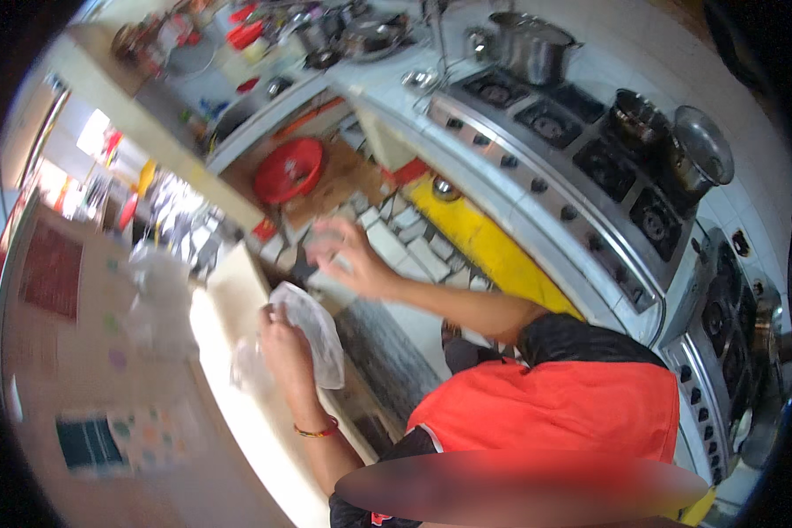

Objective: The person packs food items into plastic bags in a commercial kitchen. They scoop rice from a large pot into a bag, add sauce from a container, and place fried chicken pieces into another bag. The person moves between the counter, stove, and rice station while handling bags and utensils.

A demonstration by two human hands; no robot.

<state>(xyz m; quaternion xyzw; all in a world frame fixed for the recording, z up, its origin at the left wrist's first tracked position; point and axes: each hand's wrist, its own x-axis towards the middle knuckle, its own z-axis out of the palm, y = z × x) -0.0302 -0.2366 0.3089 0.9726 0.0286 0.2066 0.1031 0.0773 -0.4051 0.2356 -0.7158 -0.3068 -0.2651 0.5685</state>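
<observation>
My left hand [286,338], with a coloured band at its wrist, grips a thin translucent plastic bag [313,336]. The bag hangs on both sides of the fingers, over a pale ledge. Above and to the right of it, my right hand [350,259] is raised with bent fingers and blurred by motion. A greyish patch shows between its fingers; whether it holds something cannot be made out. The two hands are apart. Another filmy plastic bag [162,297] is at the left, against a pale surface bearing coloured patches.
A stove [548,125] with a large steel pot [534,49] and smaller pots stands on the counter at the upper right. Below are a yellow panel [495,241], a steel bowl [445,188] and a red plastic basin [290,170]. Broken-tile flooring [396,241] lies beyond my hands.
</observation>
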